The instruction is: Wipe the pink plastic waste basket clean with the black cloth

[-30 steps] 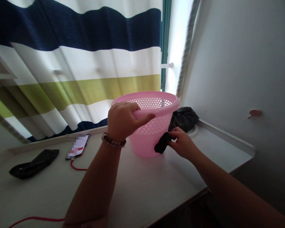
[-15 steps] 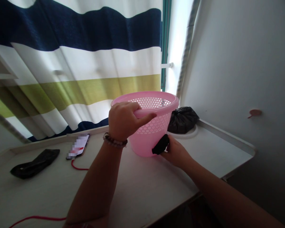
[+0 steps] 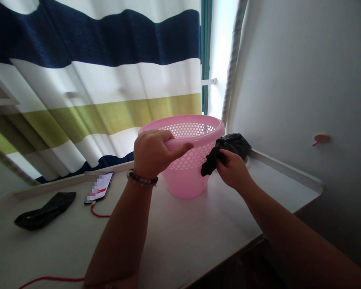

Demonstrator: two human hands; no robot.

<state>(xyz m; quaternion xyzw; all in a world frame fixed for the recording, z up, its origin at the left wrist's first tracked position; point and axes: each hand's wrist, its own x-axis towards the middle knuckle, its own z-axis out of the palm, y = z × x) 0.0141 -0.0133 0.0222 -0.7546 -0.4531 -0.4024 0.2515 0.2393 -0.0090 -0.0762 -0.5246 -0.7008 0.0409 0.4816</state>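
Note:
A pink plastic basket with a perforated upper wall stands upright on the white table. My left hand, with a beaded bracelet at the wrist, grips the near left of its rim, thumb outside and fingertips hidden inside. At the basket's right side, my right hand pinches a crumpled black cloth against or close to the outer wall; whether it touches cannot be made out. Behind that hand sits a tied black plastic bag, partly hidden.
On the left lie a folded black plastic bag and a phone with a red cable. A raised edge borders the table's back. A striped curtain hangs behind; a wall stands at right.
My right hand has moved up along the basket's right side with the black cloth, from near the base to just below the rim. My left hand keeps its hold on the rim.

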